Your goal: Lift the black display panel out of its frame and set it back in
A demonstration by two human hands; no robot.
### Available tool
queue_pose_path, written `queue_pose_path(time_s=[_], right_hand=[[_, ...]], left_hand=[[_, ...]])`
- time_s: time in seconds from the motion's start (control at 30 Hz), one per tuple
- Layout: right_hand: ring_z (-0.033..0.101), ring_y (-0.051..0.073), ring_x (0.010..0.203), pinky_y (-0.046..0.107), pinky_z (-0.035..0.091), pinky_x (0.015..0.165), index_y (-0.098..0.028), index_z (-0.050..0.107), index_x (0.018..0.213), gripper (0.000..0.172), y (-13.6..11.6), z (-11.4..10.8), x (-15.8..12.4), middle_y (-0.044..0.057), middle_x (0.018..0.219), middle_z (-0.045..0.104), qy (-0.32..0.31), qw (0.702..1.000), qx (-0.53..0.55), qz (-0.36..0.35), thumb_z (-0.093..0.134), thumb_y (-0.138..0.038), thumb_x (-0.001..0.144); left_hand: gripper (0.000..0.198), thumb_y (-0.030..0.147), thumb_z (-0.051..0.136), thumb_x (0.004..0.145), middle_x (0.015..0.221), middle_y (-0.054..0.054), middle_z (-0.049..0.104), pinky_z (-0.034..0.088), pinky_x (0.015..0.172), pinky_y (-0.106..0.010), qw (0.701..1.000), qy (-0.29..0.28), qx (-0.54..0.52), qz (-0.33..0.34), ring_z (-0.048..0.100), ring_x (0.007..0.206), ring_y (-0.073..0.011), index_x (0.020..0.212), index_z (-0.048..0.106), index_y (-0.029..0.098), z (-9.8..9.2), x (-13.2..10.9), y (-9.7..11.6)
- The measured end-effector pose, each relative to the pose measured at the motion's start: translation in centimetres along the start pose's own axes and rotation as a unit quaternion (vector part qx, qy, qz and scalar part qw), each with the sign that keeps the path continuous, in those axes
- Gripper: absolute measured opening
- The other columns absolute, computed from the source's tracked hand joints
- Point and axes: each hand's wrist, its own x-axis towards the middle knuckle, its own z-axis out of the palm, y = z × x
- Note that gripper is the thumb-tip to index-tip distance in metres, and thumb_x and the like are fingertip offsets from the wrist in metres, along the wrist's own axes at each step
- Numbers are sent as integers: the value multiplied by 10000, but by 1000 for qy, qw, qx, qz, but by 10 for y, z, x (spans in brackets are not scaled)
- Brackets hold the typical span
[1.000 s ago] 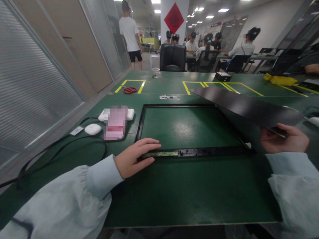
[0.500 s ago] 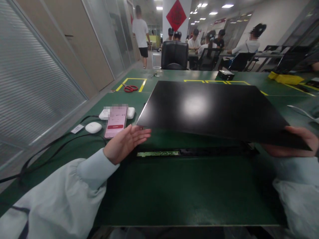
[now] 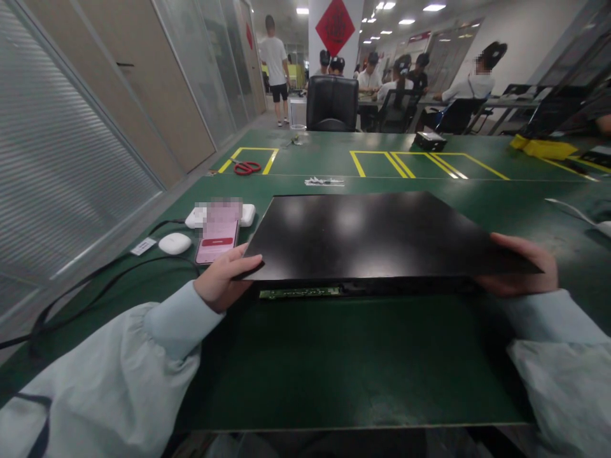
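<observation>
A flat, glossy black panel (image 3: 363, 235), which looks like a display screen, is held by its two sides. My left hand (image 3: 224, 275) grips its left near corner, thumb on top and the fingers partly hidden beneath. At the right near corner, my right hand (image 3: 529, 264) is wrapped round the side, its lower fingers under the panel. Below the near edge a green circuit board strip (image 3: 300, 293) shows on a dark base, most of which the panel covers.
To the left lie a phone (image 3: 218, 238), a white rounded case (image 3: 174, 243) and black cables (image 3: 95, 280). Farther off are red scissors (image 3: 247, 168), small pale pieces (image 3: 324, 182) and a black box (image 3: 430, 140). A black chair (image 3: 332, 105) stands across the green table (image 3: 363, 369); several people sit beyond.
The panel has come down and shifted left over the dark base. My left hand has closed from open fingers onto its corner. My right hand moved left with the panel.
</observation>
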Motion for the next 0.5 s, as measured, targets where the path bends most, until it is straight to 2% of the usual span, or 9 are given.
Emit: queue_pose_path(time_s=[0.13,0.2,0.27,0.33,0.4,0.5], right_hand=[[634,158,565,348,633,535,-218,653,675,184,-1,5,-11,-12,643,616,-15,998,-38,40,712,-47,648],[644,167,595,359,640,561,-222,640,671,173,-1,4,-13,-10,629,595,-32,998,-38,47,723,-72,651],[700,242,729,434,655,628,-233,646,699,138,1,3,-12,24,666,630,-79,995,-18,64,738,-145,644],[718,332,928,536,651,731,-245,680,776,156,3,2,-11,71,797,707,-130,988,4,78,741,-256,633],[671,389,1120,624,608,852,-261,721,907,289,5,2,-10,98,1011,753,-176,981,21,76,712,-394,650],[574,406,1297,672,522,992,-292,742,1065,459,7,3,-13,78,1270,716,-229,971,13,63,620,-576,726]], left_hand=[[380,253,773,775,1122,-111,793,597,964,-406,1000,-1,-7,-4,730,1101,-321,1138,738,148,-2,2,-1],[373,256,780,769,1115,-106,797,598,962,-390,1000,1,-10,-3,729,1101,-315,1124,745,147,-4,3,-2],[372,271,792,759,1101,-101,800,597,967,-390,1000,6,-13,-2,729,1101,-317,1107,754,146,-5,4,-3],[363,281,805,748,1090,-100,802,591,982,-397,1000,11,-13,-4,724,1111,-322,1082,762,144,-5,5,-3],[357,280,819,736,1086,-99,802,580,1001,-402,1000,14,-16,-3,715,1129,-327,1062,765,146,-4,5,-3],[375,267,834,721,1092,-86,802,568,1021,-420,999,14,-33,5,710,1139,-331,1075,760,168,-1,4,-3]])
